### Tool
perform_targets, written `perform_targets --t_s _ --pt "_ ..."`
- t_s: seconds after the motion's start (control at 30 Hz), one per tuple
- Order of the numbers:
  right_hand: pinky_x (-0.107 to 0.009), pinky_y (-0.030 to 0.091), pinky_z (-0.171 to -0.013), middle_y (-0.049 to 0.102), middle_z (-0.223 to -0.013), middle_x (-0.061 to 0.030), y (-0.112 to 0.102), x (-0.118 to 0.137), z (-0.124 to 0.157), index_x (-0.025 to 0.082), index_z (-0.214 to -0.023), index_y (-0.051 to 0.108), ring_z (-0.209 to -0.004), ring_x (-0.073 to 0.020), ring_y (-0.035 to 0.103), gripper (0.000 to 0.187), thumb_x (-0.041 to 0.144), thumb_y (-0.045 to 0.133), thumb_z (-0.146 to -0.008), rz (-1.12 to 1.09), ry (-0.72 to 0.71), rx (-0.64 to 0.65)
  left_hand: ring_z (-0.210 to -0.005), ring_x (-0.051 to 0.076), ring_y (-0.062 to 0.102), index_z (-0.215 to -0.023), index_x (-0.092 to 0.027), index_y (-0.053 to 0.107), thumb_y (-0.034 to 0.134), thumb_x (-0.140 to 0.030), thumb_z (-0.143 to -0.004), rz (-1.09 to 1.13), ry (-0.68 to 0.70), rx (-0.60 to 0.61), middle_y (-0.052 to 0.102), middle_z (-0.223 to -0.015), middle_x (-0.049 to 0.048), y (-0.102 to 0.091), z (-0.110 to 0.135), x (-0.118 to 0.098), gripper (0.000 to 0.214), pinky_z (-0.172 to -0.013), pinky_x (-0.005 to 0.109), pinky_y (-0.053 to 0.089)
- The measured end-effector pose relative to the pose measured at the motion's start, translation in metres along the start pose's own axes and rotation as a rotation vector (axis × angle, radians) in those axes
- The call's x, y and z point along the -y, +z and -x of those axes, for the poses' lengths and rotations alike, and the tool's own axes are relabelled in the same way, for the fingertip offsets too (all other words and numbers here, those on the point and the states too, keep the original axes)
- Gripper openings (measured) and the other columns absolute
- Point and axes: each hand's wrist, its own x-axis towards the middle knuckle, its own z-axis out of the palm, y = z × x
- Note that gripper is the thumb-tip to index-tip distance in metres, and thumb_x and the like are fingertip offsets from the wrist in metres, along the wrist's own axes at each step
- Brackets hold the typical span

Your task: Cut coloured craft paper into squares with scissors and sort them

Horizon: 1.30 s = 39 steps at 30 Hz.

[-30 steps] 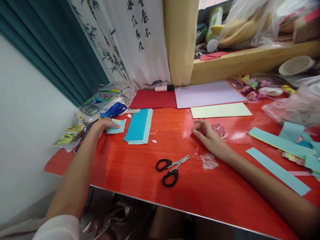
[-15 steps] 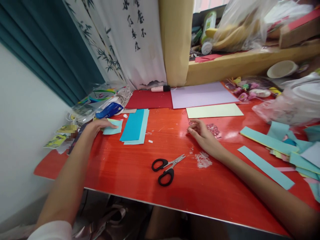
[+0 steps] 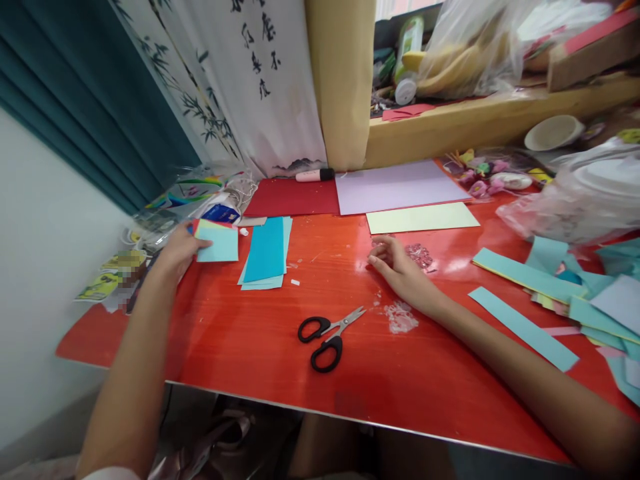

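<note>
Since earlier frame, light-blue paper square [image 3: 219,244] lifted off table [image 3: 260,347] at far left; I see left hand [image 3: 176,253] pinching its left edge, fingers closed on it. Square now just left of blue paper stack [image 3: 266,252], edges apart. Right hand [image 3: 400,269] unchanged, resting on table mid-right, fingers loosely curled, holding nothing, beside clear plastic scraps [image 3: 419,254]. Black-handled scissors [image 3: 326,335] lie near of centre, blades closed. Pale yellow sheet [image 3: 421,217] and lilac sheet [image 3: 397,187] far side.
</note>
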Motion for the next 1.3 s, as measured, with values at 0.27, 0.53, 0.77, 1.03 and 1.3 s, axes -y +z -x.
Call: perform_targets --t_s 0.27,0.53,0.77,1.03,1.3 --pt "-0.042 0.043 -0.096 0.05 -0.117 -0.0127 0.006 0.013 0.011 0.021 -0.122 0.033 -0.108 -0.0214 0.053 0.041 0.032 0.049 -0.087 -0.077 -0.106 0.022 -0.094 0.016 0.059 -0.102 -0.017 0.055 0.073 -0.013 -0.062 0.549 0.187 0.002 0.065 -0.103 0.0011 0.113 0.076 -0.075 0.045 -0.089 0.031 0.046" --pt "-0.045 0.031 -0.107 0.035 -0.139 -0.0167 0.011 0.019 0.012 0.017 -0.139 0.014 -0.129 -0.0232 0.037 0.061 0.025 0.045 -0.088 -0.101 -0.082 0.091 -0.105 0.02 0.054 -0.107 -0.021 0.054 0.063 -0.017 -0.074 0.449 0.06 0.528 0.06 -0.109 0.0046 0.213 0.144 -0.08 0.035 -0.095 0.036 0.041" --pt "-0.048 0.035 -0.104 0.031 -0.143 -0.0159 0.009 0.019 0.01 0.016 -0.139 0.015 -0.129 -0.0247 0.037 0.052 0.023 0.035 -0.091 -0.095 -0.032 0.036 -0.124 0.022 0.042 -0.138 -0.032 0.023 0.055 -0.013 -0.079 0.281 0.357 0.526 0.041 -0.135 0.0074 0.21 0.143 -0.086 0.069 -0.103 0.042 0.036" --pt "-0.047 0.032 -0.107 0.023 -0.146 -0.0135 0.009 0.017 0.011 0.021 -0.14 0.011 -0.133 -0.0246 0.03 0.056 0.021 0.037 -0.09 -0.053 -0.116 -0.009 -0.129 0.021 0.035 -0.133 -0.028 0.039 0.047 -0.012 -0.085 -0.227 0.648 0.425 0.033 -0.141 0.0068 0.198 0.148 -0.094 0.051 -0.108 0.044 0.03" --pt "-0.047 0.034 -0.105 0.025 -0.143 -0.0147 0.009 0.015 0.013 0.022 -0.137 0.011 -0.127 -0.0236 0.036 0.05 0.019 0.032 -0.091 0.007 -0.137 0.003 -0.134 0.027 0.028 -0.144 -0.035 0.011 0.056 -0.013 -0.08 0.245 0.311 0.623 0.025 -0.148 0.0075 0.205 0.159 -0.08 0.082 -0.109 0.048 0.025"
